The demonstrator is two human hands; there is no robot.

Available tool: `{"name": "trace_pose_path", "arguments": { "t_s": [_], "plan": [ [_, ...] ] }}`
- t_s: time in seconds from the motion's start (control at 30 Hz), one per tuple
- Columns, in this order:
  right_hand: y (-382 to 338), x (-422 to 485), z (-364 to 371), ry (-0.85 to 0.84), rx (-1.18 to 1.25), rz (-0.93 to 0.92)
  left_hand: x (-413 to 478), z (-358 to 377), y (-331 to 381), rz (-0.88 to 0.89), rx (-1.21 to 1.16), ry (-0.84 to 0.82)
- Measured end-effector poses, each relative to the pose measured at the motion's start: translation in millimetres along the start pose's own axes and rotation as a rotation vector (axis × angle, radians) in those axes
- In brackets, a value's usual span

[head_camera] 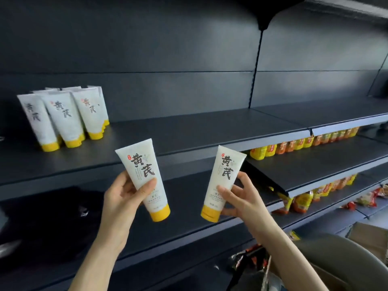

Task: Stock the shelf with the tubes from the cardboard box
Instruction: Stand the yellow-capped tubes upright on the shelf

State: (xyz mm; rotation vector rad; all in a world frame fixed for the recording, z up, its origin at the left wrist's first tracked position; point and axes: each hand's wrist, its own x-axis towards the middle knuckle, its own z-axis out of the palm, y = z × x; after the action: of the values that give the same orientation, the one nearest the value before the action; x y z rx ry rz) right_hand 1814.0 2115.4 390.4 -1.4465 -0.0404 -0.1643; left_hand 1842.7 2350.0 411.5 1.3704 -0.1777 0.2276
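Just in front of the shelf (210,127), each grip holds one tube. The left grip (123,198) curls thumb and fingers round the left tube (142,164). This tube's long axis is near upright, crimped end up and leaning left, yellow cap down. The right grip (239,200) pinches the right tube (225,171) at its lower half, crimped end up and leaning right, cap down. Both printed faces point toward the camera. Stocked tubes (63,116) stand cap-down, clustered at the shelf's left end. The cardboard box (369,234) sits at lower right; its contents cannot be seen.
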Motion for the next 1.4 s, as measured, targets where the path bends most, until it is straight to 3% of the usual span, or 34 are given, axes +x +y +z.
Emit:
{"name": "trace_pose_path", "arguments": {
  "t_s": [0.4, 0.87, 1.13, 1.4],
  "plan": [
    [-25, 14, 129, -0.185, 0.047, -0.096, -1, -120, 60, 0.169, 0.031, 0.116],
    [-35, 74, 239, -0.165, 0.076, -0.215, 17, -229, 102, 0.248, 0.180, 0.267],
    [-37, 169, 271, -0.146, -0.108, -0.326, 50, -240, 99, 0.262, 0.205, 0.321],
    [-19, 243, 291, -0.239, -0.360, -0.372, 101, -233, 90, 0.280, 0.217, 0.360]
  ]
}}
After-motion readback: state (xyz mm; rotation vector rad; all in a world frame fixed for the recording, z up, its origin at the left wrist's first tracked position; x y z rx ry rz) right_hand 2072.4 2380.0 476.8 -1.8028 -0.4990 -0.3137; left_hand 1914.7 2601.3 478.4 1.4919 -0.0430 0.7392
